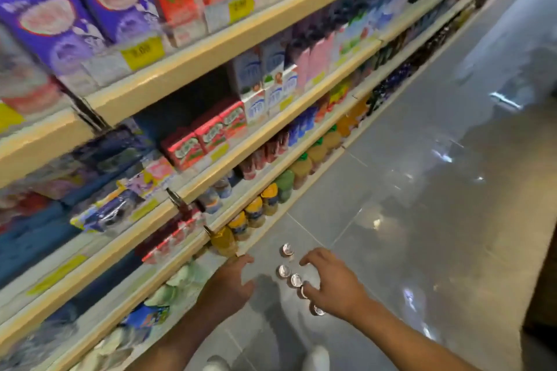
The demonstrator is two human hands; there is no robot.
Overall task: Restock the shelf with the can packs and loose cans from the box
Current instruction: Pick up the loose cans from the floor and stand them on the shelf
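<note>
— Down on the grey tiled floor, what are the hands doing?

— They are apart. My left hand hangs with loose fingers, holding nothing, near a low cream shelf edge. My right hand arches spread fingers over small loose cans with shiny silver tops; I cannot tell if it grips one.

— How will they handle?

— Probably stiff, smooth, slightly slippery. Take each round its side. They stand upright in a ragged row beside the shelf foot.

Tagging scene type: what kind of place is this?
Most likely a shop aisle: tiered shelves packed with drink cartons, yellow price tags on the shelf edges, bottles along the bottom row.
</note>
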